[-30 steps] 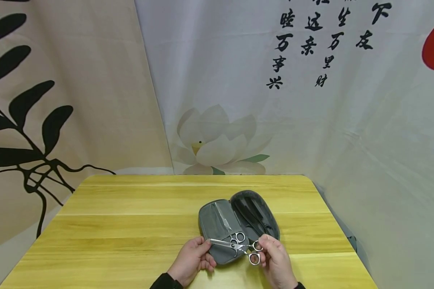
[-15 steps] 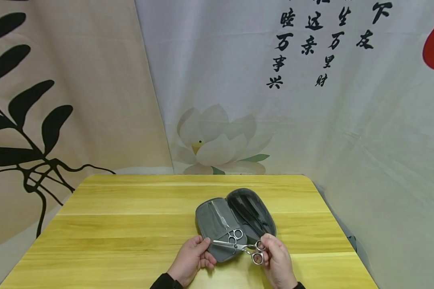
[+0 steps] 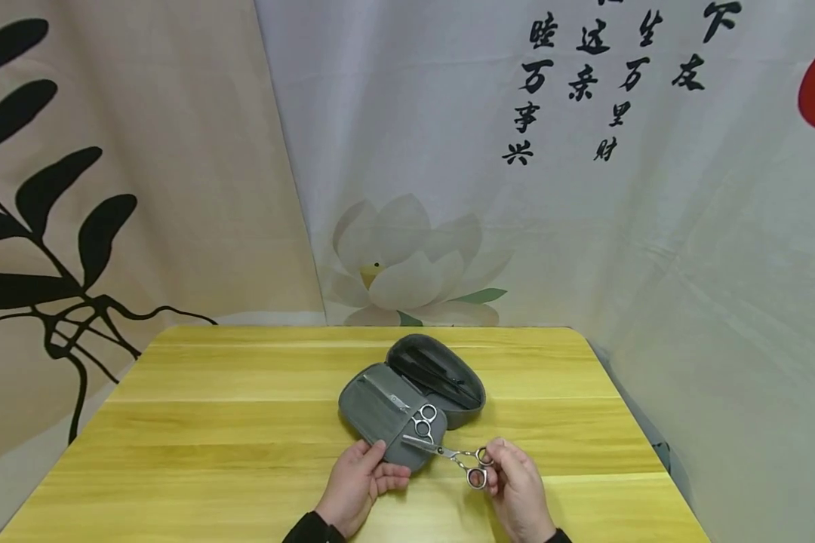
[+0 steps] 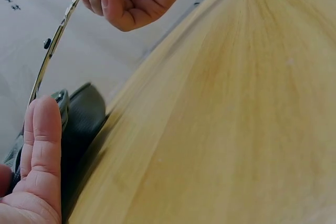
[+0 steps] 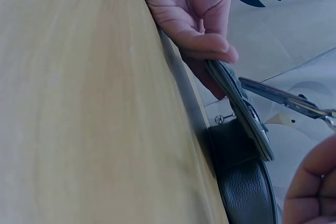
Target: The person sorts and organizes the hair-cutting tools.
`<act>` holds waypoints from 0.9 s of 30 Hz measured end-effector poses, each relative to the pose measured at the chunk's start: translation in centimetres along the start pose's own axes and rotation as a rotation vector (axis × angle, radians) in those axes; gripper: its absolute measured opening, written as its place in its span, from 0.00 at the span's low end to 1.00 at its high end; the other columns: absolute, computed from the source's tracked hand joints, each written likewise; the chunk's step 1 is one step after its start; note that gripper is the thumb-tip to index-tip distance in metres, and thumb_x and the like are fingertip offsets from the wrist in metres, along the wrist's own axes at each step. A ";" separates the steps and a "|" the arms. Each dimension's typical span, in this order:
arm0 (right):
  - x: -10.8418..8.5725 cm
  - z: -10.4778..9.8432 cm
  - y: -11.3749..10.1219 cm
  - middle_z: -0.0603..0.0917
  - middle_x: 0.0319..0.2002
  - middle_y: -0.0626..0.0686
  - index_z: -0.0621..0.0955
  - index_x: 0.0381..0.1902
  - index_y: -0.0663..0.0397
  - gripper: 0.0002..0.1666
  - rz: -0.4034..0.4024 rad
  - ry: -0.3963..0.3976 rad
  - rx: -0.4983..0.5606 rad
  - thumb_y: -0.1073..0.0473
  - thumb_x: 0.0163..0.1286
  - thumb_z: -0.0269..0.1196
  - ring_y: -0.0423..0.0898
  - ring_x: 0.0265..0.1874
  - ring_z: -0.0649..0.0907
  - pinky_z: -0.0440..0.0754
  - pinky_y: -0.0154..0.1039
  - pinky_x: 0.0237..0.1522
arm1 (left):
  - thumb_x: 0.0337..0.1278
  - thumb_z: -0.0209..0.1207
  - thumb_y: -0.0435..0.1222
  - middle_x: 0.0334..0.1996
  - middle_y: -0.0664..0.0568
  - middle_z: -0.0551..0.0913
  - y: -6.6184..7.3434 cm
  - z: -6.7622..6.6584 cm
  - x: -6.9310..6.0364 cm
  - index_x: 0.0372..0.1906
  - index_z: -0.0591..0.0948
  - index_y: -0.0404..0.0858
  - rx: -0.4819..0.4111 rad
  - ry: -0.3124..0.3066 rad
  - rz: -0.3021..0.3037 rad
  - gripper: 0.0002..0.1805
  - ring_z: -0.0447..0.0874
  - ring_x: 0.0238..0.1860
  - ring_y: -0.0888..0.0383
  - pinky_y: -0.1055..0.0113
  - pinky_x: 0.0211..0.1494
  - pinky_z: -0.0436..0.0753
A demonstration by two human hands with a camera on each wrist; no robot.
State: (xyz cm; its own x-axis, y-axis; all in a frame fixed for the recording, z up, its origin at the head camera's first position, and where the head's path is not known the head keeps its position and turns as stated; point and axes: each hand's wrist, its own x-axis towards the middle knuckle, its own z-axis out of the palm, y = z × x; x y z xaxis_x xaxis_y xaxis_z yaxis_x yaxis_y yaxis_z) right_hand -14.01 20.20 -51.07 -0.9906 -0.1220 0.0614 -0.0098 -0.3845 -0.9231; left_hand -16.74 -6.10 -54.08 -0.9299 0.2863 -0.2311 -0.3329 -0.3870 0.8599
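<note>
My left hand point(image 3: 358, 483) pinches the near edge of an unzipped dark grey zip case point(image 3: 367, 411), thumb on top and fingers beneath; the right wrist view shows this half of the case point(image 5: 236, 98) lifted off the table. My right hand point(image 3: 519, 486) holds silver hairdressing scissors point(image 3: 441, 451) by the ring handles, blades pointing left over the near corner of the case. A second pair of scissors point(image 3: 423, 422) sits in the case's pocket with its rings sticking out. Dark, long items point(image 3: 435, 373), too dark to tell apart, lie in the other half.
The case is over a yellow wood-grain table point(image 3: 210, 437). Behind it hangs a printed cloth backdrop point(image 3: 421, 151) with a flower, dark leaves and black characters. The table's far edge runs along the foot of the cloth.
The case has shifted left and away and turned, so its far half now stands clear of my right hand. The scissors have tilted, their tip now lower toward the rings of the pocketed pair.
</note>
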 end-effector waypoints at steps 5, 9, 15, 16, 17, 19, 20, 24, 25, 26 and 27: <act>0.1 0.1 0.1 0.75 0.20 0.35 0.78 0.29 0.41 0.22 0.008 0.030 -0.016 0.62 0.84 0.47 0.36 0.23 0.83 0.79 0.26 0.29 | 0.90 0.41 0.39 0.39 0.44 0.92 0.1 0.0 0.0 0.58 0.62 0.31 -0.032 0.002 0.013 0.14 0.94 0.41 0.56 0.61 0.51 0.93; 0.2 0.1 0.3 0.74 0.19 0.36 0.78 0.28 0.42 0.21 0.034 0.061 -0.044 0.61 0.84 0.50 0.37 0.23 0.83 0.79 0.28 0.29 | 0.90 0.39 0.40 0.44 0.42 0.91 0.3 0.1 0.0 0.56 0.60 0.33 -0.045 -0.009 0.009 0.12 0.95 0.43 0.55 0.59 0.54 0.93; 0.3 0.2 0.7 0.75 0.19 0.38 0.79 0.27 0.44 0.19 0.087 0.105 -0.089 0.59 0.83 0.53 0.38 0.23 0.85 0.74 0.26 0.25 | 0.90 0.40 0.42 0.50 0.41 0.90 0.3 0.1 -0.2 0.60 0.60 0.31 -0.048 -0.035 0.019 0.16 0.95 0.46 0.55 0.58 0.56 0.92; 0.4 0.3 0.7 0.75 0.19 0.38 0.79 0.27 0.45 0.19 0.094 0.105 -0.095 0.60 0.83 0.54 0.38 0.23 0.85 0.74 0.26 0.25 | 0.90 0.40 0.42 0.50 0.41 0.90 0.3 0.1 -0.2 0.60 0.61 0.30 -0.046 -0.039 0.019 0.16 0.95 0.46 0.55 0.58 0.56 0.92; 0.4 0.3 0.8 0.75 0.19 0.39 0.79 0.27 0.45 0.19 0.106 0.109 -0.097 0.59 0.82 0.54 0.37 0.22 0.84 0.75 0.26 0.25 | 0.90 0.41 0.42 0.50 0.41 0.90 0.3 0.2 -0.2 0.61 0.61 0.30 -0.046 -0.043 0.018 0.17 0.95 0.46 0.55 0.58 0.57 0.92; 0.5 0.4 0.9 0.76 0.19 0.39 0.79 0.27 0.47 0.18 0.127 0.117 -0.102 0.59 0.82 0.55 0.36 0.22 0.83 0.75 0.26 0.24 | 0.90 0.41 0.42 0.50 0.40 0.90 0.4 0.2 -0.2 0.62 0.61 0.29 -0.042 -0.048 0.015 0.18 0.95 0.46 0.56 0.59 0.57 0.92; 0.5 0.4 1.0 0.76 0.19 0.40 0.79 0.27 0.47 0.17 0.140 0.125 -0.105 0.59 0.82 0.56 0.36 0.21 0.82 0.75 0.26 0.25 | 0.90 0.41 0.41 0.50 0.40 0.90 0.4 0.2 -0.2 0.63 0.61 0.29 -0.041 -0.050 0.015 0.18 0.95 0.47 0.56 0.58 0.57 0.92; 0.6 0.5 1.1 0.76 0.20 0.41 0.79 0.28 0.50 0.15 0.200 0.150 -0.107 0.57 0.80 0.59 0.36 0.21 0.77 0.77 0.27 0.26 | 0.90 0.43 0.41 0.50 0.38 0.90 0.3 0.1 -0.3 0.61 0.62 0.29 -0.036 -0.048 0.019 0.17 0.95 0.47 0.55 0.58 0.57 0.92; 0.7 0.5 1.1 0.76 0.21 0.42 0.79 0.29 0.50 0.15 0.217 0.148 -0.110 0.57 0.80 0.60 0.36 0.21 0.77 0.77 0.28 0.27 | 0.89 0.44 0.40 0.50 0.38 0.90 0.2 0.0 -0.2 0.59 0.63 0.30 -0.034 -0.046 0.022 0.15 0.95 0.47 0.55 0.58 0.57 0.92; 0.7 0.4 1.2 0.76 0.21 0.42 0.79 0.29 0.51 0.15 0.230 0.141 -0.111 0.56 0.80 0.60 0.36 0.21 0.77 0.78 0.28 0.27 | 0.89 0.44 0.40 0.49 0.38 0.90 0.2 0.0 -0.2 0.58 0.63 0.31 -0.034 -0.044 0.025 0.14 0.95 0.47 0.54 0.57 0.57 0.92; 0.8 0.4 1.2 0.76 0.21 0.42 0.79 0.30 0.51 0.14 0.242 0.130 -0.113 0.56 0.80 0.61 0.36 0.21 0.78 0.80 0.29 0.28 | 0.89 0.45 0.40 0.49 0.38 0.90 0.1 0.0 -0.2 0.56 0.64 0.32 -0.034 -0.042 0.028 0.13 0.95 0.47 0.54 0.57 0.57 0.92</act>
State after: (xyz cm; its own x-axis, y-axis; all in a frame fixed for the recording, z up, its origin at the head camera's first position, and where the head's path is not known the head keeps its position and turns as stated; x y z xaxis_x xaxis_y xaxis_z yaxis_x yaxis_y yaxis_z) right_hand -14.72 19.28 -51.97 -0.9751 -0.0764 -0.2082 0.2209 -0.2537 -0.9417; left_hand -16.61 -6.21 -53.95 -0.9317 0.3115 -0.1870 -0.3125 -0.4250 0.8495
